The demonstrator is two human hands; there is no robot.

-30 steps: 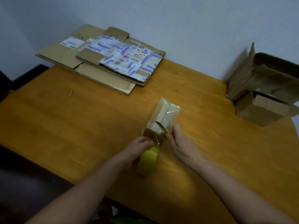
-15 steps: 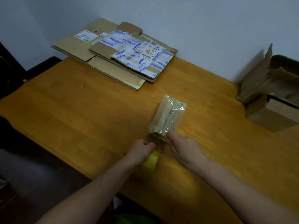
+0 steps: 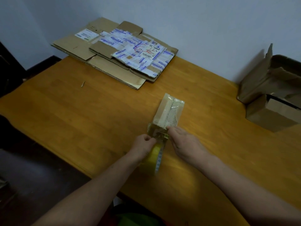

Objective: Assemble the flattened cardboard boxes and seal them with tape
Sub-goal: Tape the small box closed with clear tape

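Left grip (image 3: 142, 145) tight round glossy yellow tape roll (image 3: 154, 160); right grip (image 3: 185, 141) wide, flat on slim tape-wrapped carton (image 3: 164, 110)

The right hand (image 3: 185, 142) is flattening its fingertips onto the near end of the small taped box (image 3: 169, 111), where a second ago it was pinching a raised tape end. The left hand (image 3: 143, 144), gripping the yellow tape roll (image 3: 154, 159), is closing in against that end.

My head camera looks forward and down over the counter (image 3: 81, 119), close above my left hand (image 3: 143, 144) and right hand (image 3: 187, 142).
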